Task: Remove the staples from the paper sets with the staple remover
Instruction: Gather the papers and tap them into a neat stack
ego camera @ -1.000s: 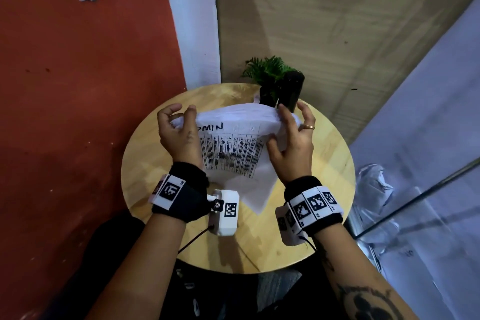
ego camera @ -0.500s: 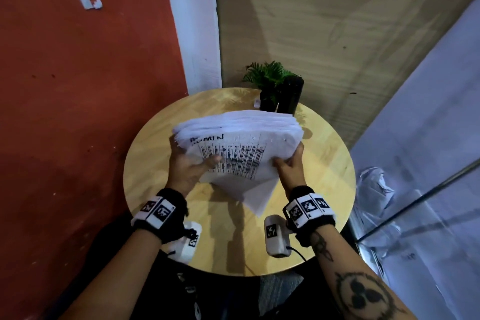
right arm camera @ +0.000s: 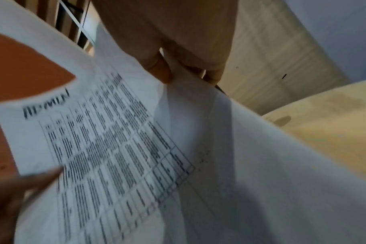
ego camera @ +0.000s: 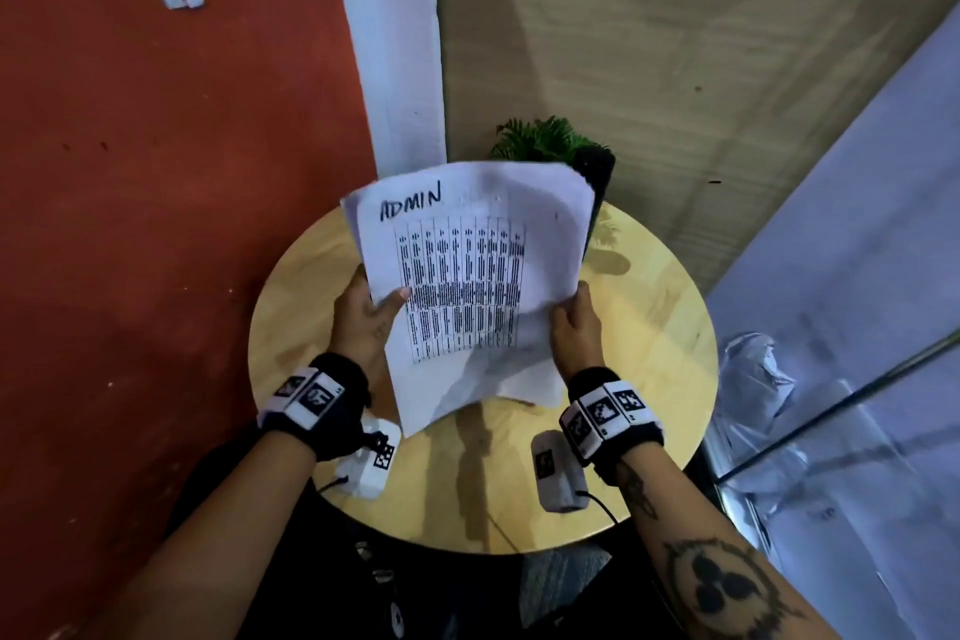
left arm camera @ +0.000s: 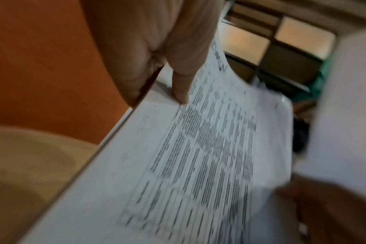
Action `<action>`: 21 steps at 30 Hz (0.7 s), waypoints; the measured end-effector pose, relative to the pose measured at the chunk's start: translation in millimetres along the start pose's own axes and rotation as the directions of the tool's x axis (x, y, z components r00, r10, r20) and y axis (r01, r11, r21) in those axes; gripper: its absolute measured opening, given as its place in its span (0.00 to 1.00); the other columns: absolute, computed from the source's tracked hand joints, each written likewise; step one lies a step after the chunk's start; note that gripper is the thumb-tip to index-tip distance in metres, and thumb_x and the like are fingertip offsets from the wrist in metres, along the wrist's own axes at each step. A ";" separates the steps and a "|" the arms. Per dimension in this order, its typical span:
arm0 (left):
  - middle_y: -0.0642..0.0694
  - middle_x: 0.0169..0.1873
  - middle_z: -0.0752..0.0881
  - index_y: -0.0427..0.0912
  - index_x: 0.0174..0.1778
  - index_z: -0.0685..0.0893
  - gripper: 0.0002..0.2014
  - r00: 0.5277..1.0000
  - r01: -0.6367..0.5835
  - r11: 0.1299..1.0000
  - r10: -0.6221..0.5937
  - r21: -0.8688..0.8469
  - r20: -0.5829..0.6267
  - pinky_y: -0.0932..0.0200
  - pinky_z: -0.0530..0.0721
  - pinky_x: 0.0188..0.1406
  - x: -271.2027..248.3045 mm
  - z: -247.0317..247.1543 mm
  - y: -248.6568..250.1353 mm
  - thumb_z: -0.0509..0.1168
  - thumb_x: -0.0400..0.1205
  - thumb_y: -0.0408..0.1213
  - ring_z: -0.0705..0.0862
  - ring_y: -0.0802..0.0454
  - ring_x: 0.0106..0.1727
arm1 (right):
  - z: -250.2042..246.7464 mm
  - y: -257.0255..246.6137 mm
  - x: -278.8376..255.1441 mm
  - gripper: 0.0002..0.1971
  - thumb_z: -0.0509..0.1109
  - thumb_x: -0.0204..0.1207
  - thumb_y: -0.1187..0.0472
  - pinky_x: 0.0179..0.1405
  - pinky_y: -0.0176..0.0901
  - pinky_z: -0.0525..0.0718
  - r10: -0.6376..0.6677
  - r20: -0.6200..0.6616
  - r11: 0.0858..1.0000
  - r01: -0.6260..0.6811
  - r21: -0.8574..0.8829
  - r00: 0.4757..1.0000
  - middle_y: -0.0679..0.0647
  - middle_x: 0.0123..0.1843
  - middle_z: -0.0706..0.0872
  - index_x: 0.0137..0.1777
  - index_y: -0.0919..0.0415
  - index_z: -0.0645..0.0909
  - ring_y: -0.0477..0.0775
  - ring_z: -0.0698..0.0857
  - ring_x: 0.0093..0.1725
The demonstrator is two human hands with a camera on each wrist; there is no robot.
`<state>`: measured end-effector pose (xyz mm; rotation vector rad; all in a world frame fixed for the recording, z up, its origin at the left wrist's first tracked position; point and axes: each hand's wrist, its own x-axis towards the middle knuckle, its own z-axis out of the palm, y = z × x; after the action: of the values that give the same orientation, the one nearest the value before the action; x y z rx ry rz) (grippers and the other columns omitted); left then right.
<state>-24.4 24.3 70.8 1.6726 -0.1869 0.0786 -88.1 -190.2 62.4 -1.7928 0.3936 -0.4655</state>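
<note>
- My left hand (ego camera: 370,314) pinches the left edge of the papers (ego camera: 470,276), thumb (left arm camera: 181,85) flat on the printed front, the other fingers hidden behind the sheets.
- My right hand (ego camera: 574,327) pinches the right edge the same way, thumb (right arm camera: 159,69) in front, fingers curled behind.
- The papers are off the table (ego camera: 649,327), held up and tilted toward me, the lower corner hanging near my left wrist.
- The top sheet shows "ADMIN" handwritten at the far left corner above a dense printed grid.
- The wrist views are blurred; I cannot make out a staple in any view.
- The round wooden table lies under the papers, with a small green plant (ego camera: 540,140) in a dark pot at its far edge, partly hidden by the sheets.
- A red wall (ego camera: 156,224) stands on the left.
</note>
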 end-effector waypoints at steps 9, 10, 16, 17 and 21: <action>0.39 0.73 0.71 0.32 0.75 0.68 0.25 0.799 0.601 0.796 -0.597 -0.069 0.071 0.41 0.69 0.72 -24.7 -28.4 -80.0 0.60 0.81 0.19 0.74 0.41 0.71 | 12.1 76.7 -29.0 0.17 0.59 0.83 0.62 0.51 0.48 0.77 0.521 0.365 0.761 -0.227 -0.607 0.772 0.69 0.63 0.81 0.70 0.64 0.70 0.67 0.81 0.61; 0.40 0.71 0.72 0.31 0.75 0.67 0.24 0.755 0.655 0.755 -0.655 -0.019 0.020 0.38 0.68 0.71 -28.9 -31.9 -95.4 0.60 0.82 0.21 0.73 0.40 0.70 | 17.9 77.9 -38.4 0.17 0.57 0.84 0.61 0.51 0.46 0.76 0.534 0.371 0.739 -0.207 -0.641 0.760 0.67 0.65 0.80 0.71 0.63 0.70 0.66 0.80 0.62; 0.31 0.74 0.68 0.17 0.74 0.61 0.28 0.645 0.762 0.635 -0.728 0.127 -0.233 0.48 0.70 0.68 -15.1 -55.2 -136.6 0.64 0.82 0.25 0.72 0.37 0.71 | 58.6 70.2 -38.5 0.19 0.54 0.83 0.68 0.51 0.48 0.77 0.467 0.394 0.806 -0.198 -0.558 0.792 0.68 0.65 0.80 0.73 0.61 0.70 0.66 0.80 0.61; 0.27 0.75 0.66 0.17 0.74 0.60 0.30 0.651 0.758 0.632 -0.719 0.161 -0.243 0.45 0.68 0.71 -5.3 -57.6 -140.2 0.65 0.81 0.26 0.71 0.34 0.73 | 64.4 69.4 -32.9 0.20 0.54 0.82 0.69 0.52 0.48 0.77 0.454 0.395 0.816 -0.196 -0.543 0.798 0.68 0.65 0.80 0.73 0.61 0.70 0.67 0.80 0.62; 0.28 0.75 0.69 0.24 0.76 0.63 0.31 0.688 0.726 0.642 -0.684 0.249 -0.242 0.44 0.71 0.73 36.7 -58.8 -142.1 0.68 0.80 0.30 0.73 0.34 0.73 | 78.5 72.7 -5.8 0.20 0.55 0.81 0.70 0.52 0.49 0.77 0.425 0.334 0.842 -0.232 -0.488 0.841 0.69 0.64 0.81 0.72 0.62 0.71 0.67 0.80 0.61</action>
<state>39.1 94.0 -56.1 1.9583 0.6328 -0.4068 -55.5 -141.0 -27.1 -2.1276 0.5142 0.3035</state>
